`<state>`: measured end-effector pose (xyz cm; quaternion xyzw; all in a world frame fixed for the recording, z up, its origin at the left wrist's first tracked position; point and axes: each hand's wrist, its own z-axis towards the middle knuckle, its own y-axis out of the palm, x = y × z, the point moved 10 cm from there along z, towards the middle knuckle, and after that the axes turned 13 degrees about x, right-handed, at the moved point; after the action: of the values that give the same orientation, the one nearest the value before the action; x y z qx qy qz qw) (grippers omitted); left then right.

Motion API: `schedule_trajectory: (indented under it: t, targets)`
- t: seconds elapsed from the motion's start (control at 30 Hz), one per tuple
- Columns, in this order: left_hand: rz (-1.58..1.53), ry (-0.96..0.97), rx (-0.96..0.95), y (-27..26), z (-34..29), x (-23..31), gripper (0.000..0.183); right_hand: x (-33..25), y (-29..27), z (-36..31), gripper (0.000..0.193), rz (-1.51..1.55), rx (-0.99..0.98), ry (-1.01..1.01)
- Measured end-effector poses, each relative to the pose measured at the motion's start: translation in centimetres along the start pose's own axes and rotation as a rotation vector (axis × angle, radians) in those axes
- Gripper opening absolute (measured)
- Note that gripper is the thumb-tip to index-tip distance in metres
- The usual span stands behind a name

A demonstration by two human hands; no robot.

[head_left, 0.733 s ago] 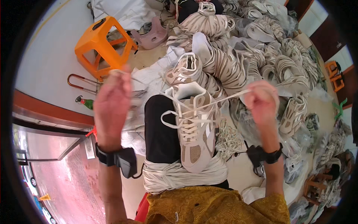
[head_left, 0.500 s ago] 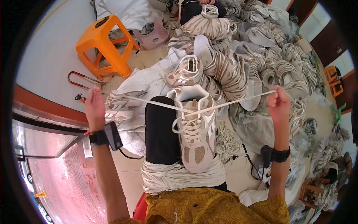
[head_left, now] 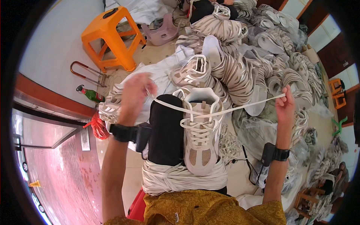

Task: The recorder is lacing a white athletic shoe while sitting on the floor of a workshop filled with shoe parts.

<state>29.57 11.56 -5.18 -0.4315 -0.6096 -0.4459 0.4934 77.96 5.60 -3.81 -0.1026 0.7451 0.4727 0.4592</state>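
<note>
Left hand (head_left: 135, 93): raised left of the knee, blurred, fingers gripping one end of a pale shoelace (head_left: 243, 107); exact grip cannot be told. Right hand (head_left: 286, 107): raised at the right, fingers bent, pinching the other end. Both strands run outward from the top of the lacing.

Sneaker (head_left: 202, 150), beige and white: on the person's lap, midway between the hands. Toe points toward the wearer's body; collar and ankle opening face away. Long axis runs nearly straight out from the body, beside the black-clad left knee (head_left: 165, 131).

Edges and room: toe end meets a bundle of white laces (head_left: 183, 178) lying across the lap. Open air lies between shoe and each hand, crossed by the strands; the left strand passes over the edge of the knee. Pale floor (head_left: 240, 170) shows right of the lap.

Surroundings: just beyond the collar, another sneaker (head_left: 192, 72) and a large heap of stacked shoe uppers (head_left: 236, 75). Right of the shoe, loose laces (head_left: 229, 144) and clear plastic (head_left: 255, 129). Left, white sheeting (head_left: 161, 80), red cord (head_left: 98, 126), green bottle (head_left: 91, 94). Farther off, orange stool (head_left: 98, 28) and lilac plastic piece (head_left: 161, 34).
</note>
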Motion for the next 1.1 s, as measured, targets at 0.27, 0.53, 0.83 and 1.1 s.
schedule_trajectory:
  t: [0.27,0.53,0.83,1.1]
  targets:
    - [0.715,0.472,-0.245,7.1,-7.0,-1.9,0.009,9.7,16.3,-16.7,0.010,-0.944,-1.066,-0.901]
    - [0.707,0.521,-0.194,7.4,-8.2,-2.4,0.008,14.6,16.1,-19.9,0.005,-1.069,-1.152,-0.938]
    - [0.619,0.423,-0.180,7.0,-8.5,-2.7,0.007,13.7,15.7,-19.5,0.005,-0.989,-1.109,-0.893]
    - [0.651,0.507,-0.141,7.1,-9.1,-2.1,0.007,14.4,15.2,-19.2,0.006,-1.064,-1.119,-0.817]
